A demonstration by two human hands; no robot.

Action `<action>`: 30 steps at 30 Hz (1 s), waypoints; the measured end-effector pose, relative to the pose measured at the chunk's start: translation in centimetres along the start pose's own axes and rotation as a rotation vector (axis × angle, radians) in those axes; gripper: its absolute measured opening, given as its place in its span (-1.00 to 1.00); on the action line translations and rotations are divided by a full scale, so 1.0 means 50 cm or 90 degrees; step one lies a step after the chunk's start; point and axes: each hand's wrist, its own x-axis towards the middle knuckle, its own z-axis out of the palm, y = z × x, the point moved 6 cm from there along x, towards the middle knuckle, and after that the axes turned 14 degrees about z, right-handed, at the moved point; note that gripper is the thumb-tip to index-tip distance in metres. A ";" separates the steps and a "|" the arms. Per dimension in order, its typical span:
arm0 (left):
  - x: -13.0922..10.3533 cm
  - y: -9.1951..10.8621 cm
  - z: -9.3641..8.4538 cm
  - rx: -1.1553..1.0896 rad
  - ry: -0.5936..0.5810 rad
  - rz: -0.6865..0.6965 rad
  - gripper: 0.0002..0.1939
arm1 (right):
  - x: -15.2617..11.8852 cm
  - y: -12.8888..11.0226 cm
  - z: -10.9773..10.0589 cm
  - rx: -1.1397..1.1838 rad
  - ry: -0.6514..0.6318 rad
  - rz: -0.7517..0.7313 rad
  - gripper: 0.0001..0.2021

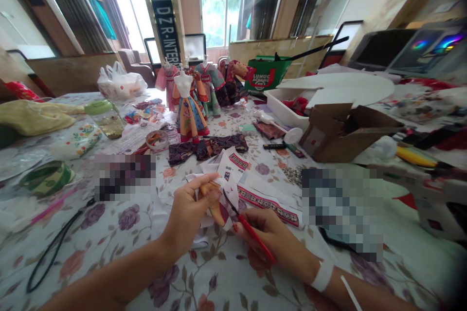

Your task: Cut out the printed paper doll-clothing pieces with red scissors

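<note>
My left hand (189, 209) pinches a small orange-yellow piece of fabric (218, 211) with a dark red edge, held above the flowered tablecloth. In my right hand (273, 233) is a pair of scissors with red handles (255, 238), its dark blades pointing up and left beside the fabric. Whether the blades touch the cloth is hard to tell. White fabric with a red and black patterned band (268, 205) lies just behind both hands. A white band circles my right wrist.
Small dress forms in robes (189, 106) stand beyond folded dark patterned cloth (219, 147). An open cardboard box (324, 136) and a white tray (284, 109) are at right, near a sewing machine (434, 204). At left are a jar (105, 118) and green tape (47, 178).
</note>
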 end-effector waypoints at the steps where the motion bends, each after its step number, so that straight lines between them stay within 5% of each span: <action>1: 0.000 0.000 -0.001 0.000 0.002 -0.002 -0.60 | 0.000 0.000 0.001 0.006 -0.002 -0.001 -0.62; 30: 0.000 -0.001 0.000 -0.051 -0.005 -0.042 -0.56 | 0.002 0.005 0.006 0.050 -0.016 -0.020 -0.59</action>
